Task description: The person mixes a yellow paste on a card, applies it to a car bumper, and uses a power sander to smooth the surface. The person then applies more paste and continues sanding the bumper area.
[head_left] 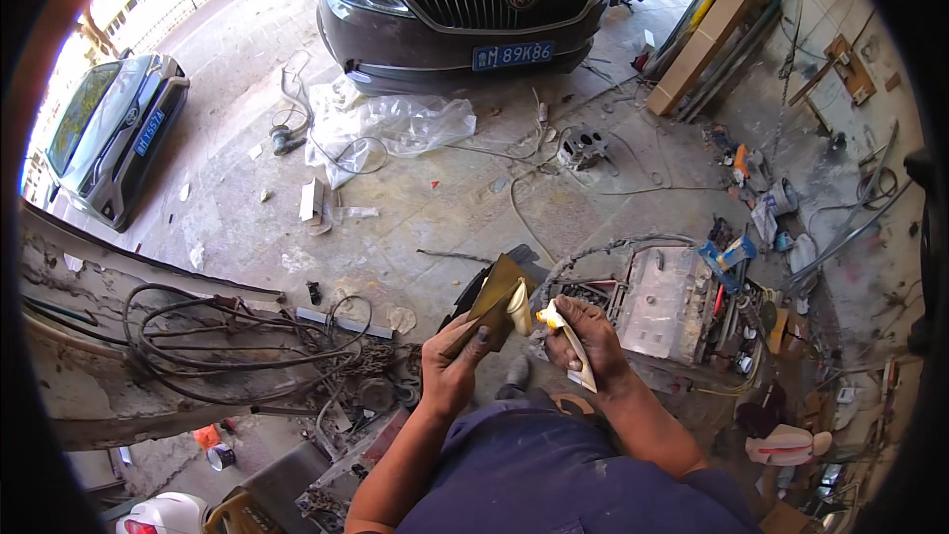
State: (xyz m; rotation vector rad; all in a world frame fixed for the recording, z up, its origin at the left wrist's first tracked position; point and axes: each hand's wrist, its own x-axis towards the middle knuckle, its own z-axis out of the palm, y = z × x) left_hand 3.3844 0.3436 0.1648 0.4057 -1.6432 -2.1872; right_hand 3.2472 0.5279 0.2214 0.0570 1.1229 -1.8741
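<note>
My left hand (453,368) grips a flat olive-brown sheet (492,305) near its lower end, the thumb on its face. A thick cream-coloured paste (519,307) clings along the sheet's right edge. Close on the right, my right hand (593,338) is closed around a flattened whitish squeeze tube (583,368), whose lower end sticks out below the fingers. Bright yellow material (546,314) shows at the tube's upper end, facing the paste with a small gap between. Both hands are held in front of my body.
A dark car (460,15) with its hood up stands ahead, plastic sheeting (395,129) before it. Coiled cables (237,336) lie left. A metal-topped tool cart (660,305) stands close on the right. Hoses cross the floor; a long cardboard box (707,40) leans by the wall.
</note>
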